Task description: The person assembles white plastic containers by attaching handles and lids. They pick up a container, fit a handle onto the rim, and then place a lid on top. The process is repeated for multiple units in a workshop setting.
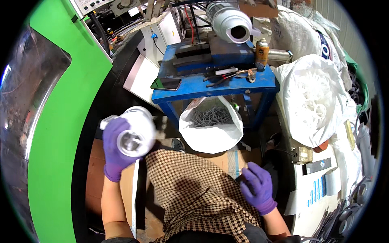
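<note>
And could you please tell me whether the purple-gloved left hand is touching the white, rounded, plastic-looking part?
Touching: the head view shows the purple-gloved left hand gripping the left side of the white, rounded, plastic-looking part.

Illegible blue print (316, 191) on white sheet (300, 201)

Bright overall; white bag (298, 130) past right edge of blue table (194, 86) nearly washed out, dark shadow on checked cloth (194, 190). Glare on metal panel (36, 73). White part (142, 120) in left hand (114, 142) blurred; fisheye rim black, straight edges bowed.
</note>
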A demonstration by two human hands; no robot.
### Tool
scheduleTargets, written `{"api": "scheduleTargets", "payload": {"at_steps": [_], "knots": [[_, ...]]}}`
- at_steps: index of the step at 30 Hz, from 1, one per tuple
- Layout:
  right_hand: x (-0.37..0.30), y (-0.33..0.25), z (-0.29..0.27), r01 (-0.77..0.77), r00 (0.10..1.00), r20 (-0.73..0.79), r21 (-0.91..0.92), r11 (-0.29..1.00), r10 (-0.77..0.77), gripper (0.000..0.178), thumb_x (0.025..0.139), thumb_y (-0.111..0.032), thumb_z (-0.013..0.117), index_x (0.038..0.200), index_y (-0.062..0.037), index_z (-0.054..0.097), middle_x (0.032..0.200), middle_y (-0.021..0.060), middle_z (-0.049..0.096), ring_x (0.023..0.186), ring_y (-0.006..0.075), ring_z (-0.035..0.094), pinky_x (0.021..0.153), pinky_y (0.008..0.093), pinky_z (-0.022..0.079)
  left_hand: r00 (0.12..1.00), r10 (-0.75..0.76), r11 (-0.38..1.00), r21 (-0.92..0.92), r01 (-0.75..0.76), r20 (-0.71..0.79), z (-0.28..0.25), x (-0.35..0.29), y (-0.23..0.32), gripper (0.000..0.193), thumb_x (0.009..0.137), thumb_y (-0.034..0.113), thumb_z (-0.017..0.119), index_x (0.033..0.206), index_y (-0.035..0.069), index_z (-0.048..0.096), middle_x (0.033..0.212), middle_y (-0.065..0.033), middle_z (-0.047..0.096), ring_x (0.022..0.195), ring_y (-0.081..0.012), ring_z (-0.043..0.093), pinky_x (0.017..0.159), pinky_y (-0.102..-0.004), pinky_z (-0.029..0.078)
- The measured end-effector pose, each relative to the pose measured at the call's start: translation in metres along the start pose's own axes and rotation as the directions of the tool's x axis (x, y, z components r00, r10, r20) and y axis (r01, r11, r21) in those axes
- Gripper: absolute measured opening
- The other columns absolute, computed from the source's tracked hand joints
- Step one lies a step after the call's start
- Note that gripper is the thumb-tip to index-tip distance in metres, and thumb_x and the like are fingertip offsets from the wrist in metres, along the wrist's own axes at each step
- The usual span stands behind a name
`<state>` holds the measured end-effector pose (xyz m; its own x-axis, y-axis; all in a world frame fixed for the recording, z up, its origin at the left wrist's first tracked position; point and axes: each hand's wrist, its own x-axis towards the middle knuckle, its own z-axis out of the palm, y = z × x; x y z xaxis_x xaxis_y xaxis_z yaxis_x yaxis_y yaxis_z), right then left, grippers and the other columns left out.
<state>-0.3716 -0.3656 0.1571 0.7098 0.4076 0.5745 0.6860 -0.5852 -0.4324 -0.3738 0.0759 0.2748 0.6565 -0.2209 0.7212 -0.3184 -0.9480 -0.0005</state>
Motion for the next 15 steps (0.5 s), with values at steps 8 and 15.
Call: {"api": "scheduleTargets", "payload": {"at_steps": [8,15], "knots": [[0.012,-0.033,0.023,0.001,1.000,-0.022,-0.019,1.000,-0.001,0.053,0.078,-0.035,0.086,0.125,-0.0178,0.069,0.119,0.0125,0.065,0.071,0.0202,0.067,0.059,0.0307,0.053,0.961,0.212,0.846,-0.525,-0.089,0.179,0.128,0.008,0.158,0.079,0.061,0.044,0.090,0.127,0.008,0.065,0.130,-0.0107,0.066,0.124,-0.0319,0.061,0.110,-0.0496,0.040],[-0.001,-0.002,0.019,0.046,0.991,0.134,-0.216,0.975,-0.017,0.043,0.086,-0.028,0.073,0.128,-0.0234,0.066,0.116,0.0013,0.067,0.068,0.0162,0.066,0.056,0.0304,0.053,0.913,0.284,0.674,-0.739,0.027,0.293,0.183,-0.008,0.179,0.082,0.060,0.040,0.089,0.130,0.006,0.062,0.136,-0.0141,0.062,0.130,-0.0334,0.057,0.118,-0.0535,0.033]]}}
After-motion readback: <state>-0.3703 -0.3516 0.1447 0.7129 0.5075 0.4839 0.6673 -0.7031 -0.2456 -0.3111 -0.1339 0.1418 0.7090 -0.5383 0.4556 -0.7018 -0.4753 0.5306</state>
